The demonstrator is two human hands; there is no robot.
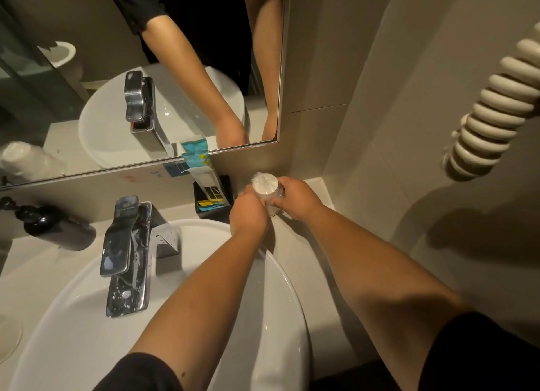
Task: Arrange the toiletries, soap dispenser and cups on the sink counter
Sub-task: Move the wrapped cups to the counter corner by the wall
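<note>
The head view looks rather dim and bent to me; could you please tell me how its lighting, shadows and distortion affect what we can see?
Head view: warm, dim light; wide-angle bending curves the mirror edge and sink rim; a dark shadow falls on the right wall below the coiled cord; glare streaks the tap; both hands wrap the cup, hiding its lower part.

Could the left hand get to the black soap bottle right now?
Probably, but not yet: the left hand grips the cup with the right hand. Once freed, only the faucet stands before the bottle.
</note>
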